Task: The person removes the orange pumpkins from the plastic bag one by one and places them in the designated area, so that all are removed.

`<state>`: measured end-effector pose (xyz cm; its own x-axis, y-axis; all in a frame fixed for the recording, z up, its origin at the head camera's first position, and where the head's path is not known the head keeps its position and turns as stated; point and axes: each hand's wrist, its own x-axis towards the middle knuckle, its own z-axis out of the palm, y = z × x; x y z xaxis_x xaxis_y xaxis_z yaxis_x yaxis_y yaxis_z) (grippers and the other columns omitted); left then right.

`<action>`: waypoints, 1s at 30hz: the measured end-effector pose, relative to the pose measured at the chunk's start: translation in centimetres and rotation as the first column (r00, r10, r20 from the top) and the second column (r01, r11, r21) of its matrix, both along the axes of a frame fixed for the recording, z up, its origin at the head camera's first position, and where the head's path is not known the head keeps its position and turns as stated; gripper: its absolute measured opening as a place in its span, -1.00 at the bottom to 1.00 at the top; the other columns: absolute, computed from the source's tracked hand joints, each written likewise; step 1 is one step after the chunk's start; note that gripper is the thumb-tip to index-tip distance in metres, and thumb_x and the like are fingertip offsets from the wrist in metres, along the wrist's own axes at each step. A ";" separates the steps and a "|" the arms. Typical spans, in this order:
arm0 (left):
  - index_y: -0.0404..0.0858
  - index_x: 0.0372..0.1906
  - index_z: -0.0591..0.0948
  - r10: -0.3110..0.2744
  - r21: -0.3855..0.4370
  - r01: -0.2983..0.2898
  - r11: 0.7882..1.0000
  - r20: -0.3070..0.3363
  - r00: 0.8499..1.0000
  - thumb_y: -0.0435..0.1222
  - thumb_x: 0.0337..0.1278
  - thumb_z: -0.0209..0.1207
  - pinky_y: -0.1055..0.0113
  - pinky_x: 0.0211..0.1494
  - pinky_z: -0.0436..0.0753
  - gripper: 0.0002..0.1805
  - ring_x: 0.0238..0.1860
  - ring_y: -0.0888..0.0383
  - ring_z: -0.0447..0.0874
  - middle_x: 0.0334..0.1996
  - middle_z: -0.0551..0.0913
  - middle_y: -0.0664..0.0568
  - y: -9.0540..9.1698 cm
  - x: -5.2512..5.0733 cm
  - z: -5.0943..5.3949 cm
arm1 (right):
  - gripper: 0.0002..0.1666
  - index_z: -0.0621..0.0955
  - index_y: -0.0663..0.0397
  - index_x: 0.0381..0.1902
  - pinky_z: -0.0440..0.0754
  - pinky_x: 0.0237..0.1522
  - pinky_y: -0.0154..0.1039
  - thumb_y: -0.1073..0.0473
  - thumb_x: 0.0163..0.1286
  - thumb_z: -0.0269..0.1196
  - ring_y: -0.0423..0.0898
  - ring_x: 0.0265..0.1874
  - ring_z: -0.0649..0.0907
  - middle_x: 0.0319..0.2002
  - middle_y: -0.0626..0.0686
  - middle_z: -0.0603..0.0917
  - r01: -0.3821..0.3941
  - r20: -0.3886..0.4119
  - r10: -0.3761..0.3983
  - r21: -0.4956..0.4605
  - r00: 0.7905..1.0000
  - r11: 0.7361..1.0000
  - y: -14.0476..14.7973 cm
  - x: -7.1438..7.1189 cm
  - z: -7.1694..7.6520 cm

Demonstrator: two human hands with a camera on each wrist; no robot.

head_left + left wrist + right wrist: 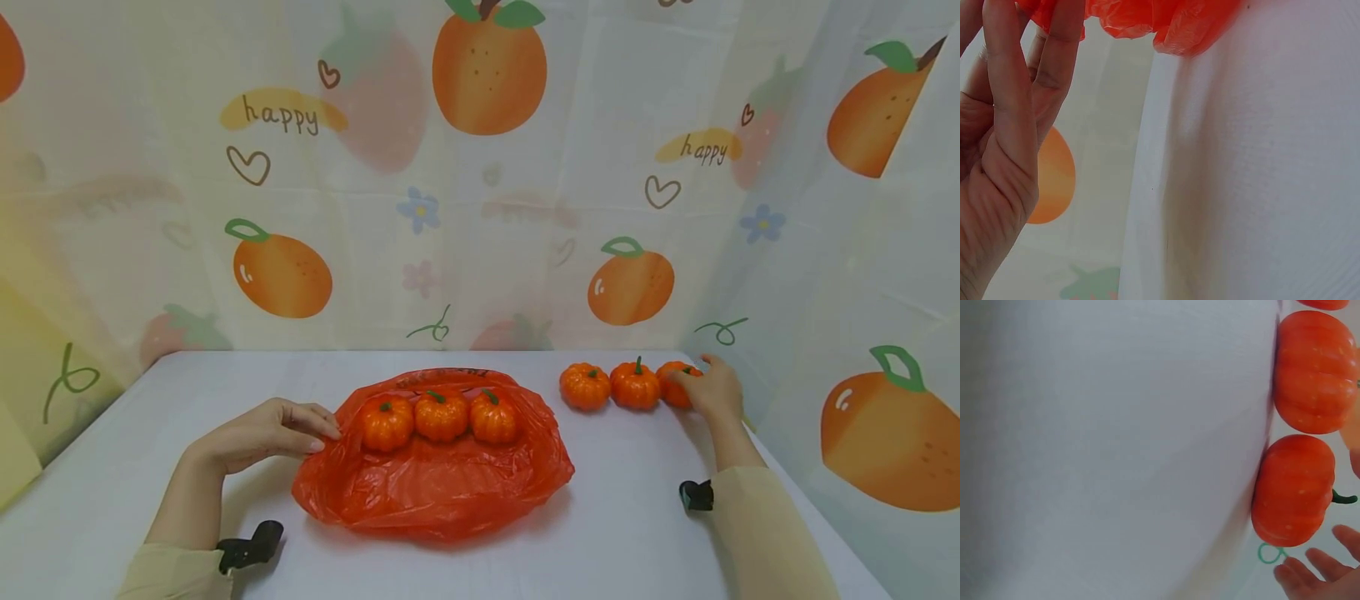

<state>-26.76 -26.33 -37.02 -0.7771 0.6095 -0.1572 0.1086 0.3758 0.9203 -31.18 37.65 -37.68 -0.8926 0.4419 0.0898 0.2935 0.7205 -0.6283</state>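
Observation:
An open red plastic bag point(442, 492) lies on the table with three small orange pumpkins in a row inside; the middle one point(441, 417) has a green stem. At the bag's left edge, my left hand point(262, 429) pinches the plastic; its fingertips are partly cut off in the left wrist view. Three more pumpkins stand side by side right of the bag. My right hand point(716, 392) is at the rightmost pumpkin point(672, 385) point(1294, 490), its fingers spread beside it with a gap showing in the right wrist view.
The white table point(622, 517) reaches back to a curtain point(525, 217) printed with oranges, strawberries and hearts. Curtain also hangs along the right side. Black straps with small devices sit on both wrists.

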 end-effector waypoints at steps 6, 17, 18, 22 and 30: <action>-0.35 0.08 0.67 0.008 -0.017 -0.008 1.000 -0.001 1.000 -0.26 0.28 0.16 0.27 0.09 0.67 -0.65 0.10 0.34 0.52 0.02 0.65 0.18 0.0 -0.1 -0.1 | -0.10 0.18 0.22 0.50 0.26 0.43 0.23 -0.12 0.38 0.19 0.37 0.40 0.29 0.43 0.43 0.26 0.099 -0.083 -0.101 -0.028 0.991 0.995 -0.6 -0.4 0.8; -0.34 0.06 0.68 0.002 -0.022 -0.003 1.000 -0.016 1.000 -0.24 0.27 0.17 0.28 0.08 0.66 -0.64 0.11 0.33 0.51 0.03 0.65 0.16 0.2 0.1 0.1 | -0.27 0.32 0.11 0.45 0.29 0.44 0.19 -0.03 0.42 0.19 0.29 0.41 0.33 0.43 0.29 0.36 0.111 -0.227 -0.129 -0.088 0.965 0.990 -2.0 -0.1 2.7; -0.34 0.06 0.68 0.004 -0.023 -0.004 1.000 -0.013 1.000 -0.24 0.26 0.17 0.28 0.08 0.66 -0.65 0.11 0.34 0.51 0.03 0.65 0.16 0.1 0.1 0.0 | -0.28 0.33 0.12 0.44 0.29 0.45 0.18 -0.02 0.42 0.19 0.27 0.42 0.34 0.44 0.27 0.36 0.104 -0.243 -0.123 -0.090 0.962 0.990 -2.1 -0.1 2.9; -0.34 0.07 0.68 0.002 -0.018 -0.002 1.000 -0.012 1.000 -0.25 0.27 0.16 0.28 0.09 0.66 -0.65 0.11 0.36 0.52 0.03 0.65 0.17 0.1 0.0 -0.1 | -0.30 0.36 0.12 0.43 0.32 0.45 0.15 -0.02 0.42 0.20 0.26 0.41 0.36 0.43 0.26 0.38 0.074 -0.281 -0.101 -0.105 0.955 0.992 -2.7 -0.2 3.5; -0.36 0.07 0.67 -0.003 -0.007 0.003 1.000 -0.011 1.000 -0.25 0.27 0.16 0.26 0.08 0.66 -0.64 0.11 0.33 0.51 0.03 0.65 0.15 0.1 0.1 0.2 | -0.31 0.39 0.09 0.41 0.38 0.41 0.13 -0.01 0.40 0.23 0.24 0.37 0.41 0.41 0.23 0.42 0.014 -0.327 -0.051 -0.117 0.944 0.993 -4.1 -0.8 5.2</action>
<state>-26.66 -26.24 -36.83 -0.7772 0.6104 -0.1529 0.1196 0.3818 0.9165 -31.96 33.52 -32.49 -0.8066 0.4943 0.3242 0.0792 0.6339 -0.7694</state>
